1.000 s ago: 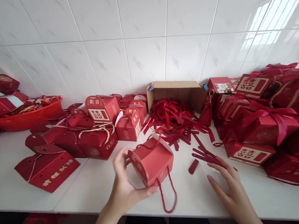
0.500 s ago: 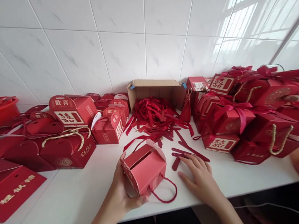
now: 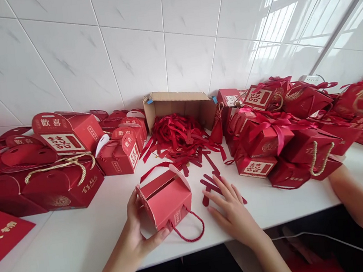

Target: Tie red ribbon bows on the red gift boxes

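Observation:
My left hand (image 3: 136, 233) is wrapped round the left side of a small red gift box (image 3: 167, 198) with a red cord handle (image 3: 188, 229). The box rests on the white counter (image 3: 82, 243), its top flaps partly open. My right hand (image 3: 231, 206) lies flat on the counter just right of the box, fingers spread, fingertips on loose red ribbon strips (image 3: 211, 185).
An open cardboard box (image 3: 181, 105) spills a heap of red ribbons (image 3: 178, 136) at the back. Many red gift boxes crowd the left (image 3: 70, 133) and the right (image 3: 273, 136). Another person's forearm (image 3: 362, 202) reaches in at the right.
The view swung right and tilted. My right hand slid left onto the ribbon strips. The box came down to rest on the counter. Another person's arm came into view.

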Motion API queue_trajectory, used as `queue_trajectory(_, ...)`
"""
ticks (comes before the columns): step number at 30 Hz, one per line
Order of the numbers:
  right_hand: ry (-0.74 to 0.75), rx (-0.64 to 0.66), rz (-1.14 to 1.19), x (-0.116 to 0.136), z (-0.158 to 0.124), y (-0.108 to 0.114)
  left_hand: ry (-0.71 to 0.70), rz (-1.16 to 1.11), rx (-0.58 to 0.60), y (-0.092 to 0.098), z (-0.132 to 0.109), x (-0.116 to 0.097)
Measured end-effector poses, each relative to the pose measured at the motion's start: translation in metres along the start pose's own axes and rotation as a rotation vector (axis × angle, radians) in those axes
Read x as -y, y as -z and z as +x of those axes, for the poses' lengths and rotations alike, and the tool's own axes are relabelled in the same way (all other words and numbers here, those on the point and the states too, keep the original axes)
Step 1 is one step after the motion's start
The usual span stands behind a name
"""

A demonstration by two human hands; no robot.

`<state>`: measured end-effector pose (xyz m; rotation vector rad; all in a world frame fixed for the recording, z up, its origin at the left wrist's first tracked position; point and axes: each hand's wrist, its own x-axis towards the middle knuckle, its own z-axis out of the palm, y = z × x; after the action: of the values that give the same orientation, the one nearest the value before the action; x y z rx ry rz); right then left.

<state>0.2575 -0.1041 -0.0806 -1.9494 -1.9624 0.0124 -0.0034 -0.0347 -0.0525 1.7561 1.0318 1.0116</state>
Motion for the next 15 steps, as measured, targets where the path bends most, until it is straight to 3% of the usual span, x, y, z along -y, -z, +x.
queue_trajectory(3,0.028,0.154,-0.008,0.003,0.005,0.007,-0.009,0.009,-0.006,0.000,0.000,-0.001)
queue_trajectory(7,-0.079,0.317,-0.075,-0.002,0.033,0.009,0.017,0.023,0.021,0.001,0.000,0.001)
queue_trajectory(10,-0.113,0.211,-0.176,-0.013,0.076,0.015,0.045,0.021,0.022,0.001,-0.001,0.001)
queue_trajectory(15,0.009,-0.005,-0.119,-0.013,0.170,0.036,0.067,-0.039,-0.020,-0.001,-0.001,0.001)
